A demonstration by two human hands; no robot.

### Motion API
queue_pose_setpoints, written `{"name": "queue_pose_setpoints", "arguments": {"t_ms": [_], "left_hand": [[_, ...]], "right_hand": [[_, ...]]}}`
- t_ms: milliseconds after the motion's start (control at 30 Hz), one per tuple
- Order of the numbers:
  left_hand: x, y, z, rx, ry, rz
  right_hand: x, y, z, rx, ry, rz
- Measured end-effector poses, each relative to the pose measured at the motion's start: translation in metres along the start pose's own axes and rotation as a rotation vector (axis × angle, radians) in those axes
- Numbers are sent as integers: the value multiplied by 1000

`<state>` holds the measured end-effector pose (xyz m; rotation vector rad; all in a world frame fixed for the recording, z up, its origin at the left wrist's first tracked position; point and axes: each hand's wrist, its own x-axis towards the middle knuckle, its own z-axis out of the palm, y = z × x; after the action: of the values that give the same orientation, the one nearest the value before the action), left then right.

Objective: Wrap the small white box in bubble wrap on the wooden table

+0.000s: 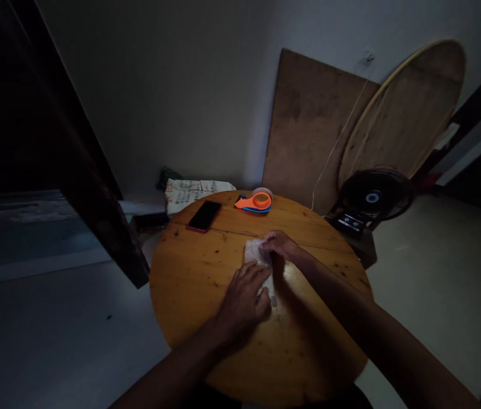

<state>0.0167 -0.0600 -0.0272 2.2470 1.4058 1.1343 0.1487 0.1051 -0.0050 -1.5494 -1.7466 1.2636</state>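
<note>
A strip of clear bubble wrap (254, 250) lies on the round wooden table (189, 278); whether anything is inside it cannot be made out. My left hand (244, 292) rests over its middle and lower part, fingers stretched out and thumb apart, pressing it to the wood. At the far right edge of the wrap, my right hand (280, 245) has its fingers closed on the plastic. Farther back stands an orange and blue tape dispenser (255, 201) with a roll of tape. To its left is a phone (204, 216) with a dark screen and red edge.
Against the wall lean a brown board (308, 113) and a round wooden tabletop (410, 108). A black fan (372, 196) stands beyond the table's right edge. A white printed sack (193, 192) lies behind the table, and a dark door frame (91, 165) is on the left.
</note>
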Motion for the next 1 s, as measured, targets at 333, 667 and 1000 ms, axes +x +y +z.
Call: {"name": "queue_pose_setpoints", "arguments": {"t_ms": [333, 667, 1000], "left_hand": [[1, 1, -1, -10, -1, -9], [0, 3, -3, 89, 39, 16], [4, 19, -13, 278, -79, -13]], "right_hand": [[-13, 9, 5, 255, -45, -56], [-16, 18, 17, 250, 52, -157], [-13, 19, 26, -378, 205, -275]]}}
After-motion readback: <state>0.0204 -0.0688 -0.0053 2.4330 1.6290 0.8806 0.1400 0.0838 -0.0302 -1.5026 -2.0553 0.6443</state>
